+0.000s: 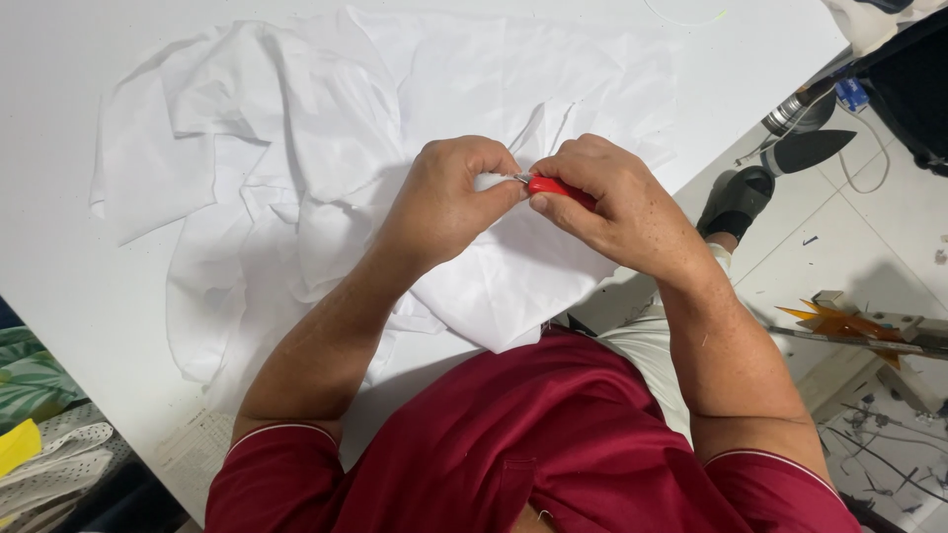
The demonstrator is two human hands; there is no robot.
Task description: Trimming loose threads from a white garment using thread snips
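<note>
A crumpled white garment (326,148) lies spread over a white table (59,286). My left hand (449,202) pinches a fold of the white fabric near the garment's middle. My right hand (607,202) grips a small tool with a red handle (555,187); its metal tip meets the pinched fabric right between my two hands. Both hands touch each other over the cloth. A corner of the garment (504,316) hangs over the table's near edge toward my dark red shirt.
The table's right edge (760,109) drops to a tiled floor (869,237), where my foot in a dark sandal (739,200) and a grey iron-like object (810,148) sit. Folded fabrics, green-patterned and yellow (25,415), lie at lower left.
</note>
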